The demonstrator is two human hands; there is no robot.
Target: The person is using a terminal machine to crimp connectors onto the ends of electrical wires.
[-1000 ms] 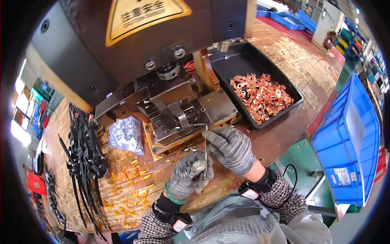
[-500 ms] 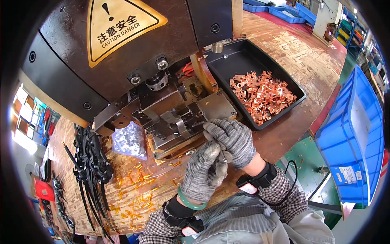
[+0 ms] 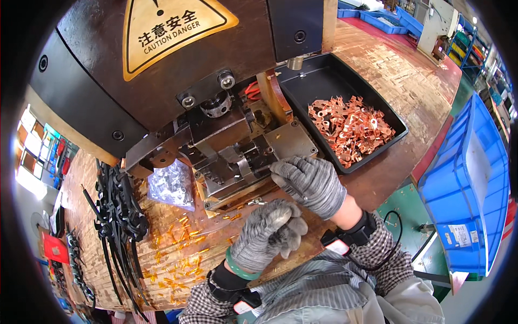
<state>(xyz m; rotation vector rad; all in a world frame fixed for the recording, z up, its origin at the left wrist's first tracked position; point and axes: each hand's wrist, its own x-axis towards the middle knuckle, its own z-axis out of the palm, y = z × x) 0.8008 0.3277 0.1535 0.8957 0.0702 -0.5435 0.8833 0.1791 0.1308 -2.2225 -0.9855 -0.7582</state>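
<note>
The right hand (image 3: 312,186), in a grey knit glove, reaches to the front right edge of the steel die set (image 3: 240,162), its fingers bunched close together; whether they touch the steel or pinch something, I cannot tell. The left hand (image 3: 270,235), gloved alike, is just beside it, nearer the person, its fingers curled toward the palm — what they may enclose is hidden.

The die set sits on the tabletop (image 3: 388,59) beneath the dark press head (image 3: 156,92), which bears a yellow triangular warning sign (image 3: 178,35). Small silver-coloured pieces (image 3: 255,201) lie at its front, between it and the left hand. To the right of the die set stands a black tray (image 3: 324,75) with a heap of copper terminals (image 3: 353,129). To its left lies a clear plastic bag (image 3: 170,183) of silver-coloured parts, then a bundle of black cables (image 3: 121,208). Small amber pieces (image 3: 181,264) are scattered near the cables. A blue crate (image 3: 464,189) stands tilted past the tabletop's right edge.
</note>
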